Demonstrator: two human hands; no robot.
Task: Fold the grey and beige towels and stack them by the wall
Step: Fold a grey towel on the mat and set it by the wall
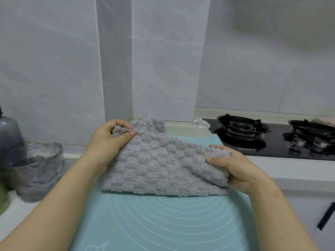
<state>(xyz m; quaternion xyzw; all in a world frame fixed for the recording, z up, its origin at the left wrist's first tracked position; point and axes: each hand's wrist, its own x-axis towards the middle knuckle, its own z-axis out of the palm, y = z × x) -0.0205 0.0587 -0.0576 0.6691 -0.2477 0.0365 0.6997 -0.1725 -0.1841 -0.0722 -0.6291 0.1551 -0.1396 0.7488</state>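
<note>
The grey towel (159,167) is held just above a pale blue mat (163,223) on the bench (290,171). Its near edge trails on the mat and its far end reaches toward the tiled wall (163,78). Both hands are grasping it: the left hand (108,140) pinches a far corner between thumb and fingers, and the right hand (233,167) is curled round the right end, thumb on top. The towel looks thick, fluffy and very soft, light enough for a pinch at each end to carry it. It sags between the grips, so it will not hold a shape unaided. The pile should grip well, so slipping looks unlikely, and nothing about it is fragile. It is best taken at the corners or along a hem, pulled gently taut, then laid flat on the mat so each fold can be pressed down with the palm. A darker grey bunch (157,124) sits against the wall behind it. It may be this towel's far end or a separate cloth; the view does not settle it. A stove (272,142) lies to the right, well clear of the towel.
</note>
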